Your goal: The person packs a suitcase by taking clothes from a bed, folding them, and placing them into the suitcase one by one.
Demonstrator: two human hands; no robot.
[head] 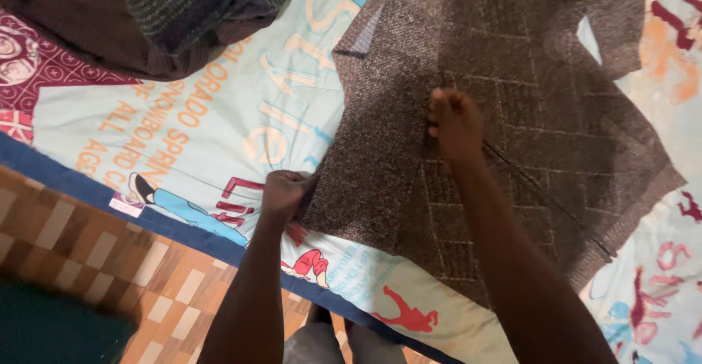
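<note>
While both hands pinch it, the brown knit garment (512,108) lies flat on the printed bedsheet (183,123).

Left hand (285,194) clenched on its lower-left corner; right hand (455,121) clenched mid-cloth — a fold could bunch if the pulls differ. Long axis runs lower-right to upper-left, towards the dark clothes pile (146,13).

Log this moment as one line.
left hand: grips brown knit garment edge | right hand: pinches its middle | surface: printed bedsheet
</note>
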